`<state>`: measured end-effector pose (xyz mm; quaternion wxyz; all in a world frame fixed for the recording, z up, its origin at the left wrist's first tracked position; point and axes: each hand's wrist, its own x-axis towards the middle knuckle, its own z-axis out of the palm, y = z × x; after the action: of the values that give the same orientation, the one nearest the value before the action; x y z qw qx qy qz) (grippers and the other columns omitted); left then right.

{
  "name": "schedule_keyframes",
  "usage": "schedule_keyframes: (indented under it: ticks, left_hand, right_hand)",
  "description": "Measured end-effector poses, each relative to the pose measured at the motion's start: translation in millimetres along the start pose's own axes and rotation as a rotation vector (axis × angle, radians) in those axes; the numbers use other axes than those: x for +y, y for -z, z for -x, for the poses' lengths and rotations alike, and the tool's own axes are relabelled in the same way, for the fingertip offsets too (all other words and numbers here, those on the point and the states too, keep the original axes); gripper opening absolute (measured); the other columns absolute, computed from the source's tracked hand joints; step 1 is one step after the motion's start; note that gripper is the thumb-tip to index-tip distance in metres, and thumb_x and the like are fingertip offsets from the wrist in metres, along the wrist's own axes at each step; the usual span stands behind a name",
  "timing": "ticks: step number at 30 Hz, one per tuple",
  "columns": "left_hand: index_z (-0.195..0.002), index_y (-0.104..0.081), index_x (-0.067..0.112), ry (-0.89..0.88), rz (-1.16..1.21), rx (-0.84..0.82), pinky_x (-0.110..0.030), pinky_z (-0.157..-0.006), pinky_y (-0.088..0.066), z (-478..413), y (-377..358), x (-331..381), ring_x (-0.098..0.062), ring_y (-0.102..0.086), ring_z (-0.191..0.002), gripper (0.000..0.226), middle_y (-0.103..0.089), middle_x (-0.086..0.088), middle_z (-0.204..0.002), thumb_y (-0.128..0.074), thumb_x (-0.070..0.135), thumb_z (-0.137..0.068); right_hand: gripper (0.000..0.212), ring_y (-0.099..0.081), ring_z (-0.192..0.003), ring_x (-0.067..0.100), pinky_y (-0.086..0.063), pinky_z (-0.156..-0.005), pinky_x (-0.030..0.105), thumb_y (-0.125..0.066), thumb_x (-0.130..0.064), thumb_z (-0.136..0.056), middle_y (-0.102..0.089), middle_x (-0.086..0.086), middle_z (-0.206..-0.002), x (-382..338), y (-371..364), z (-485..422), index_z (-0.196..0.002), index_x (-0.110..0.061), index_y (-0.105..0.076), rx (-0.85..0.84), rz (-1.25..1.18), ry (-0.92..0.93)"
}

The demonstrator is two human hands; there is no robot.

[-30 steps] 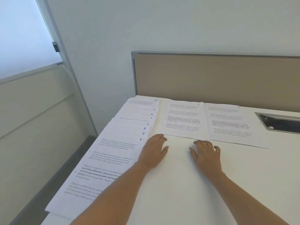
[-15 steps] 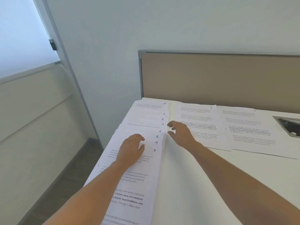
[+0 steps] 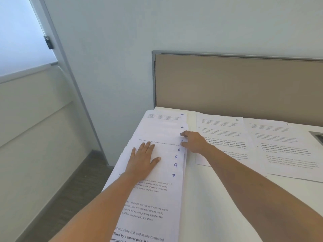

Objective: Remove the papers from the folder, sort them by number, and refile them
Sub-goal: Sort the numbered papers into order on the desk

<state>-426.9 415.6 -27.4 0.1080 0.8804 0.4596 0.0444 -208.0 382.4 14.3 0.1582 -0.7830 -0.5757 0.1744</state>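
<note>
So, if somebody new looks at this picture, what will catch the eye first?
First, the fanned stack of papers along the left edge of the desk, with blue handwritten numbers down its right side, clearly out of order. The left hand presses flat on it, and the right hand is at its edge beside the 3. To the right, sheet 1 and sheet 2 lie side by side.

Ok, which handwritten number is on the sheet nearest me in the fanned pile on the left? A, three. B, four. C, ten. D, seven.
D: the 7 is the nearest number on the fanned pile, just below the 9, while the 10 sits at the far end.
</note>
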Motion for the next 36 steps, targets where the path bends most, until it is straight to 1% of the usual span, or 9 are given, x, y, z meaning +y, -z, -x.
schedule_keyframes:
  ticks: [2,5,10,14,18,23,27,32,36]
  left_hand:
    - [-0.150,-0.012,0.023,0.009,0.006,0.005,-0.037,-0.117,0.002,1,-4,-1,-0.011,0.001,-0.146,0.104,-0.004,0.007,-0.159,0.011,0.071,-0.060]
    - [-0.150,-0.013,0.024,0.020,0.015,0.035,-0.036,-0.117,0.003,-1,-8,-1,-0.010,0.000,-0.146,0.092,-0.005,0.007,-0.159,0.003,0.069,-0.071]
    - [-0.150,-0.013,0.025,0.020,0.026,0.015,-0.036,-0.117,0.003,0,-8,0,-0.009,0.001,-0.146,0.096,-0.005,0.008,-0.159,0.005,0.071,-0.068]
    - [-0.150,-0.012,0.025,0.025,0.018,-0.014,-0.036,-0.117,0.003,-1,-6,0,-0.009,0.001,-0.146,0.078,-0.003,0.008,-0.159,-0.007,0.068,-0.084]
    - [-0.150,-0.011,0.024,0.036,0.023,-0.021,-0.037,-0.118,0.002,1,-4,-2,-0.010,0.001,-0.146,0.064,-0.003,0.007,-0.159,-0.022,0.056,-0.096]
    - [-0.151,-0.012,0.024,0.039,0.044,-0.007,-0.037,-0.118,0.002,2,-3,-2,-0.010,0.001,-0.146,0.059,-0.003,0.007,-0.159,-0.027,0.049,-0.099]
    - [-0.151,-0.012,0.024,0.043,0.028,-0.010,-0.037,-0.118,0.002,2,-2,-1,-0.010,0.001,-0.146,0.060,-0.003,0.007,-0.159,-0.027,0.049,-0.099]
    - [-0.151,-0.012,0.023,0.040,0.030,-0.015,-0.038,-0.118,0.001,3,-1,-1,-0.011,0.000,-0.146,0.060,-0.004,0.006,-0.159,-0.027,0.049,-0.099]
    - [-0.150,-0.013,0.023,0.047,0.027,-0.018,-0.039,-0.118,-0.001,5,1,-3,-0.011,-0.001,-0.146,0.060,-0.004,0.006,-0.159,-0.028,0.048,-0.099]
  right_hand:
    - [0.042,-0.051,-0.107,0.024,-0.039,-0.090,0.028,-0.058,-0.018,-0.091,-0.054,0.010,-0.124,3,-2,-3,-0.130,-0.007,-0.048,0.011,-0.059,-0.007]
    - [0.036,-0.048,-0.085,0.019,-0.038,-0.072,0.022,-0.065,-0.011,-0.085,-0.053,0.005,-0.101,3,0,-5,-0.119,-0.003,-0.056,0.102,-0.290,-0.058]
    - [0.024,-0.055,-0.063,0.016,-0.045,-0.055,0.018,-0.068,-0.006,-0.083,-0.056,0.009,-0.094,1,-1,1,-0.104,-0.007,-0.056,0.133,-0.805,-0.305]
    - [0.016,-0.057,-0.061,0.016,-0.052,-0.057,0.019,-0.065,0.002,-0.083,-0.062,0.013,-0.091,7,-5,8,-0.075,-0.009,-0.056,0.160,-0.909,-0.369]
    - [0.017,-0.059,-0.065,0.016,-0.053,-0.049,0.014,-0.065,0.004,-0.083,-0.062,0.013,-0.095,14,4,13,-0.073,-0.008,-0.057,0.234,-0.962,-0.411]
    - [0.021,-0.061,-0.072,0.023,-0.056,-0.070,0.028,-0.063,0.003,-0.085,-0.061,0.014,-0.094,37,23,21,-0.071,-0.010,-0.055,0.344,-1.002,-0.472]
    - [0.012,-0.062,-0.068,0.023,-0.056,-0.054,0.025,-0.062,0.001,-0.086,-0.063,0.018,-0.095,41,12,45,-0.093,-0.003,-0.054,0.154,-1.125,-0.452]
    - [0.033,-0.063,-0.095,0.033,-0.053,-0.088,0.044,-0.058,0.012,-0.083,-0.064,0.015,-0.102,40,-6,67,-0.113,-0.001,-0.059,0.082,-0.984,-0.435]
    - [0.035,-0.061,-0.102,0.034,-0.051,-0.091,0.043,-0.055,0.011,-0.085,-0.063,0.019,-0.115,61,10,75,-0.119,0.003,-0.057,0.168,-0.962,-0.471]
